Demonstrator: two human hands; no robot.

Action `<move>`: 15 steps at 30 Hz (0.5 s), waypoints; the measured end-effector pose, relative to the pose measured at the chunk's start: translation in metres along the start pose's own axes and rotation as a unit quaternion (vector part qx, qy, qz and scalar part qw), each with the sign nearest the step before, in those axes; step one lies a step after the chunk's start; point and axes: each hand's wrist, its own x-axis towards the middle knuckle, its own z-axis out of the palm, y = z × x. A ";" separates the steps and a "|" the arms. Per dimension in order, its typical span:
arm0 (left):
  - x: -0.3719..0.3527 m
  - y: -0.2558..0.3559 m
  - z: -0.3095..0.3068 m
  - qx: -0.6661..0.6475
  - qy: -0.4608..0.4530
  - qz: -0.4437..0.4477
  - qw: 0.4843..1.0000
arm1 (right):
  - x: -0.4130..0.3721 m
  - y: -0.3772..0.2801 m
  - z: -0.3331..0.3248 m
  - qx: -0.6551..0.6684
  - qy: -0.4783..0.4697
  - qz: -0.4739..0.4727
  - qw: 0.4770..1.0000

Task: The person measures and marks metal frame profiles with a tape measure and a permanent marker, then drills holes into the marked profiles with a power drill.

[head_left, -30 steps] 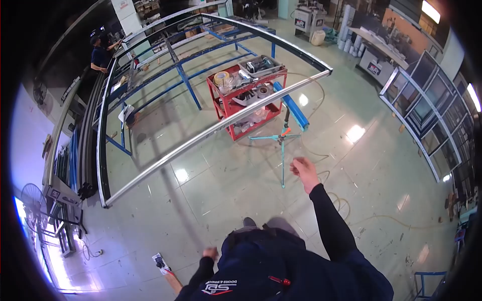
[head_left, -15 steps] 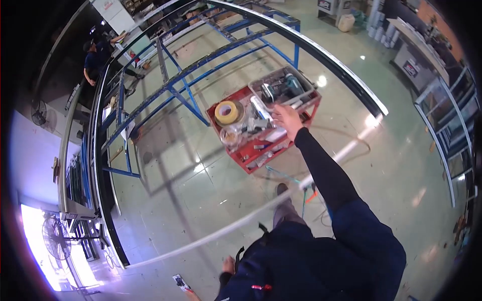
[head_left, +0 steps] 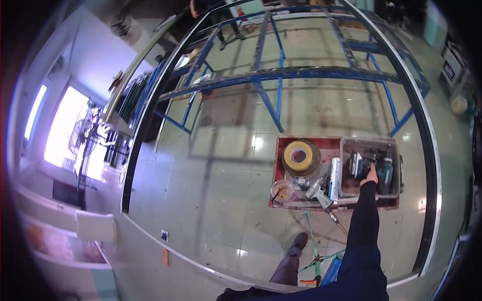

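My right hand (head_left: pixel 370 174) reaches down into a grey plastic bin (head_left: pixel 343 189), its fingers closing at the handle side of a dark power tool (head_left: pixel 357 166); the fingertips are partly hidden. Beside it in the same bin lies a teal cordless drill (head_left: pixel 385 175). The bin sits on a red tool cart (head_left: pixel 277 170). Also on the cart are yellow tape rolls (head_left: pixel 300 155), a white tube (head_left: pixel 334 175), a grey air gun (head_left: pixel 320 193) with its hose, and a clear cup (head_left: pixel 282 191). My left hand is out of view.
A large dark frame (head_left: pixel 424 120) surrounds the cart, its thin pale near bar (head_left: pixel 201 267) crossing before my legs. Behind the cart stands a blue metal workbench (head_left: pixel 281 75). Another person (head_left: pixel 228 30) stands beyond. Green straps (head_left: pixel 312 241) lie near my foot.
My view has swung left and nearer the cart. My right hand has gone from above the cart's edge down into the bin, onto the power tool. My left hand has left the view.
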 end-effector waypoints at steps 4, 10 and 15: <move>-0.031 -0.051 -0.011 -0.027 0.015 0.027 0.999 | 0.002 -0.016 -0.001 -0.033 -0.159 -0.059 0.985; -0.056 0.051 -0.104 -0.256 0.405 0.193 0.856 | -0.144 -0.063 -0.011 -0.136 -0.244 -0.234 0.931; -0.156 0.286 -0.118 -0.389 0.119 0.442 0.800 | -0.487 -0.065 -0.035 0.058 -0.455 0.035 0.888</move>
